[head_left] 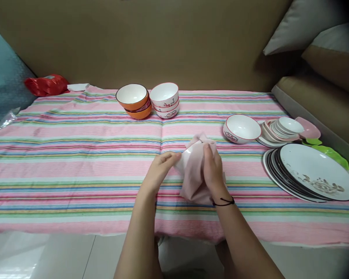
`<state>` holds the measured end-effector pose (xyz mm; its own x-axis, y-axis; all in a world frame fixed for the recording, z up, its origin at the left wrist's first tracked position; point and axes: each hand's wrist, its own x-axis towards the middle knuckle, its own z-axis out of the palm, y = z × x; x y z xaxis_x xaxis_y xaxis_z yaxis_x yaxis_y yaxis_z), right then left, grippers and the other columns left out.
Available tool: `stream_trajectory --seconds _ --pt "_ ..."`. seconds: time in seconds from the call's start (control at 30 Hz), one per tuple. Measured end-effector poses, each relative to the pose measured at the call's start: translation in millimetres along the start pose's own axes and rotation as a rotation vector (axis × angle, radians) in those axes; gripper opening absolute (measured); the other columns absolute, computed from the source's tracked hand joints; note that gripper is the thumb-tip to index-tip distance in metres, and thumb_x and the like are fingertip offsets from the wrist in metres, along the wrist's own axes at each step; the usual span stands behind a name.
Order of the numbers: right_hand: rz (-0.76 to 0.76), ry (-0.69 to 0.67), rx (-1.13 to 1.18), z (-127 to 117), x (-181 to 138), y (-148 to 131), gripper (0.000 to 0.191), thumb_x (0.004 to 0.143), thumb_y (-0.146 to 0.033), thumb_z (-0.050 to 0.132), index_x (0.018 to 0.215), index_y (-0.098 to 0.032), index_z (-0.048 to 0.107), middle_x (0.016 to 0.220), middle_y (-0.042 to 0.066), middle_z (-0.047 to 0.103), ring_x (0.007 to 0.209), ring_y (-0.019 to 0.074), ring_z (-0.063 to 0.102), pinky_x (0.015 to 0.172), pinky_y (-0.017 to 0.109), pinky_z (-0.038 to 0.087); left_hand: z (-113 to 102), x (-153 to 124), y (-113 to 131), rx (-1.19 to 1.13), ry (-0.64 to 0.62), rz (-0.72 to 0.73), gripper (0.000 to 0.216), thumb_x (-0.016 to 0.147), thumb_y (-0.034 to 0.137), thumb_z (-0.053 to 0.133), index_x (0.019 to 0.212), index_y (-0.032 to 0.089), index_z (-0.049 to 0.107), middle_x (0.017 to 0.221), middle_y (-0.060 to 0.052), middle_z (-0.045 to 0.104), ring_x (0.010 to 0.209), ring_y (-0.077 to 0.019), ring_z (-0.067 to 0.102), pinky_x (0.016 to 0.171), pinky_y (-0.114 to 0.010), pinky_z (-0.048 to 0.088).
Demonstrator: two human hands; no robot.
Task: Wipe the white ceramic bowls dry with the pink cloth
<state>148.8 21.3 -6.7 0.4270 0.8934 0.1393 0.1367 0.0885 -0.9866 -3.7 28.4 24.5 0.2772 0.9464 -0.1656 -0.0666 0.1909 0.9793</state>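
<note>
Over the middle of the striped cloth I hold a white bowl, tilted and largely covered by a dusty-pink cloth. My left hand pinches the bowl's left edge between thumb and fingers. Wrapped round the other side, my right hand presses the pink cloth against the bowl; some of its fingers are hidden. The cloth hangs in folds below both hands. To the right of my hands stands a white bowl with a red rim, upright on the striped cloth.
Stacked at the back are orange bowls and white patterned bowls. Large plates, small dishes and a green leaf-shaped dish lie at right. A red bundle sits far left. The striped cloth ends in front at the tiled floor.
</note>
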Motion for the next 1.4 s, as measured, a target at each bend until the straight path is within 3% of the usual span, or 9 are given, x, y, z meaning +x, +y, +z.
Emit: stream_trajectory --seconds 0.13,0.3,0.4,0.7,0.77,0.93,1.03,1.23,1.4 --pt "0.257 0.020 0.067 -6.2 4.9 1.5 0.052 0.088 -0.060 0.039 0.102 -0.017 0.066 0.095 0.008 0.069 0.090 0.0262 0.063 0.080 0.040 0.049 -0.6 0.1 -0.5 0.094 -0.105 -0.001 0.025 0.078 0.040 0.066 0.073 0.015 0.065 0.076 -0.003 0.064 0.074 -0.0153 0.055 0.072 -0.026 0.041" --pt "-0.393 -0.165 -0.252 -0.4 -5.3 -7.0 0.052 0.082 -0.038 0.058 0.130 -0.022 0.053 0.143 0.009 0.047 0.133 0.0278 0.041 0.110 0.047 0.032 5.2 2.6 -3.9 0.077 0.078 0.092 0.028 0.081 0.039 0.060 0.065 0.016 0.057 0.064 0.002 0.051 0.063 -0.0112 0.045 0.061 -0.023 0.036" --pt "-0.521 -0.240 -0.302 5.5 -9.0 -9.3 0.050 0.082 -0.030 0.056 0.132 -0.024 0.053 0.146 0.007 0.044 0.137 0.0253 0.036 0.114 0.047 0.027 6.2 2.4 -3.3 0.021 0.128 0.079 0.033 0.080 0.042 0.061 0.062 0.017 0.050 0.058 0.004 0.043 0.057 -0.0097 0.038 0.055 -0.022 0.032" --pt "0.472 0.015 0.207 6.9 2.1 12.3 0.047 0.082 -0.060 0.052 0.095 -0.019 0.070 0.082 0.004 0.071 0.078 0.0242 0.065 0.070 0.035 0.052 5.5 1.9 -3.1 -0.108 0.177 0.054 0.035 0.076 0.042 0.065 0.061 0.017 0.047 0.059 0.004 0.038 0.055 -0.0083 0.031 0.050 -0.022 0.024" --pt "0.322 0.014 0.125 9.0 -3.1 7.7 0.046 0.086 -0.058 0.047 0.101 -0.020 0.068 0.093 0.005 0.071 0.090 0.0253 0.065 0.079 0.037 0.052 5.4 2.9 -4.7 -0.122 0.199 0.066 0.034 0.076 0.042 0.065 0.061 0.017 0.048 0.059 0.004 0.038 0.055 -0.0084 0.031 0.050 -0.022 0.025" --pt "-0.515 -0.209 -0.318 16.0 -19.3 -13.7 0.044 0.089 -0.033 0.045 0.131 -0.026 0.055 0.145 0.004 0.046 0.137 0.0263 0.036 0.114 0.049 0.027 4.9 5.3 -9.6 -0.179 0.248 0.100 0.030 0.076 0.039 0.066 0.063 0.017 0.052 0.059 0.004 0.043 0.055 -0.0083 0.036 0.053 -0.021 0.030" --pt "-0.661 -0.279 -0.490 18.2 -21.0 -17.0 0.047 0.084 -0.027 0.048 0.132 -0.028 0.054 0.147 0.002 0.043 0.140 0.0282 0.030 0.114 0.053 0.023 5.5 6.5 -10.6 -0.198 0.252 0.095 0.025 0.075 0.038 0.067 0.068 0.016 0.057 0.061 0.004 0.048 0.059 -0.0093 0.042 0.057 -0.022 0.034" --pt "-0.266 -0.035 -0.142 13.6 -5.2 -1.6 0.042 0.091 -0.037 0.041 0.126 -0.022 0.057 0.136 0.006 0.055 0.128 0.0231 0.046 0.110 0.044 0.033 2.4 11.6 -9.2 -0.285 0.210 0.004 0.043 0.080 0.058 0.058 0.076 0.016 0.064 0.076 -0.003 0.065 0.073 -0.0145 0.058 0.071 -0.026 0.043" --pt "0.329 0.051 0.186 5.8 7.0 7.3 0.051 0.086 -0.059 0.041 0.097 -0.017 0.068 0.088 0.005 0.070 0.081 0.0223 0.063 0.073 0.034 0.050 2.4 11.6 -11.1 -0.069 0.129 -0.011 0.030 0.078 0.045 0.064 0.087 0.017 0.068 0.097 -0.006 0.068 0.091 -0.0181 0.060 0.080 -0.026 0.042"
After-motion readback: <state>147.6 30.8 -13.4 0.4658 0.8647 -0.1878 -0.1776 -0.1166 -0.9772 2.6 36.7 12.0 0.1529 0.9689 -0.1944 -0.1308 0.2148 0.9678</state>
